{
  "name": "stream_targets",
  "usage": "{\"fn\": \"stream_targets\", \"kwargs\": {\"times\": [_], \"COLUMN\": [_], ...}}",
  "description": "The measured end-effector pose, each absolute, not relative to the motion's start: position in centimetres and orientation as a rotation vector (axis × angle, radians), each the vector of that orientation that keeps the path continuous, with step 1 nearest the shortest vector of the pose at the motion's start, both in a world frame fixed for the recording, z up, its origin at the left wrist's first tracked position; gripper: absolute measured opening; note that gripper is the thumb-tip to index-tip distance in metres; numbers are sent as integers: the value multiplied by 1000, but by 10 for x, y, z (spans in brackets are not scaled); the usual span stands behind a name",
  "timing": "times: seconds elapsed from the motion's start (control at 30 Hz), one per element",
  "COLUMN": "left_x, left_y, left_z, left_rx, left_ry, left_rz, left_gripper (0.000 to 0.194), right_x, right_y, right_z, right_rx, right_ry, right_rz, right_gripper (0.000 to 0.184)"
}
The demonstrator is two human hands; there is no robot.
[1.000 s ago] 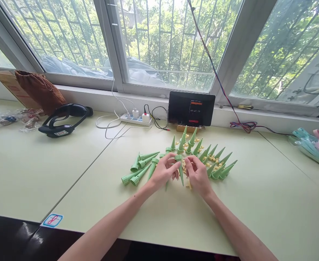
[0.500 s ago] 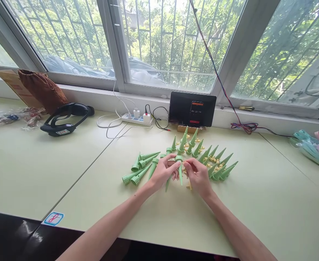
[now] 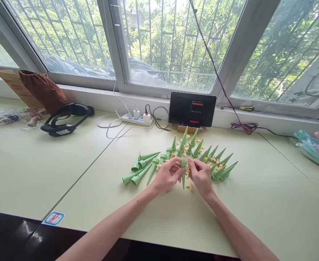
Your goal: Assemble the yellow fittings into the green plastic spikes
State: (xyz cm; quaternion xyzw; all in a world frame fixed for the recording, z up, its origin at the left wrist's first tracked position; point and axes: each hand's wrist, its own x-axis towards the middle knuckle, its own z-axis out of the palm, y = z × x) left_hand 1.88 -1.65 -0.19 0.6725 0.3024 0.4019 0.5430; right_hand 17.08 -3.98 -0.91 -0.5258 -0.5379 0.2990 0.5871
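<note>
My left hand (image 3: 169, 175) grips a green plant watering spike (image 3: 183, 177) near its wide cap, its tip hanging down over the table. Beside the cap, my right hand (image 3: 200, 175) is closed in a pinch; the small yellow valve between its fingers is mostly hidden. Just under the hands lies a loose yellow valve (image 3: 189, 185). To the left, several spikes without visible valves (image 3: 140, 175) lie on their sides. One spike with a yellow valve (image 3: 153, 170) rests close to my left hand. More spikes fitted with valves (image 3: 224, 170) stand cap-down on the right.
Behind the spikes, a tablet (image 3: 181, 108) leans on a cardboard stand and shows a timer. A power strip (image 3: 137, 119) with white cables lies left of it. A black headset (image 3: 64, 121) and a brown pouch (image 3: 41, 90) are farther left. Bagged items (image 3: 311, 148) lie at right.
The spike in my left hand has shifted slightly right and down. My left hand has moved right with it, uncovering spikes behind. My right hand stays at the cap, slightly farther right.
</note>
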Motion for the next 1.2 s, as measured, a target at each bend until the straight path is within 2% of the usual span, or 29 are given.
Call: {"fn": "stream_targets", "kwargs": {"times": [0.4,0.53,0.73,0.97,1.2], "left_x": [18,20,16,13,11], "left_y": [-18,-16,-6,0,-1], "left_z": [-1,0,4,3,-2], "left_rx": [1843,1683,1310,1037,1143], "left_ry": [808,761,694,684,639], "left_rz": [960,946,972,947,913], "left_gripper": [17,20,31,39,39], "right_x": [170,167,166,169,172], "right_y": [-38,-41,-44,-42,-40], "right_z": [-8,-6,-6,-7,-8], "right_rx": [-1179,-1206,-1169,-1203,-1236], "right_ry": [-1054,-1080,-1277,-1478,-1506], "right_rz": [990,927,737,680,666], "right_gripper": [45,42,25,26,31]}}
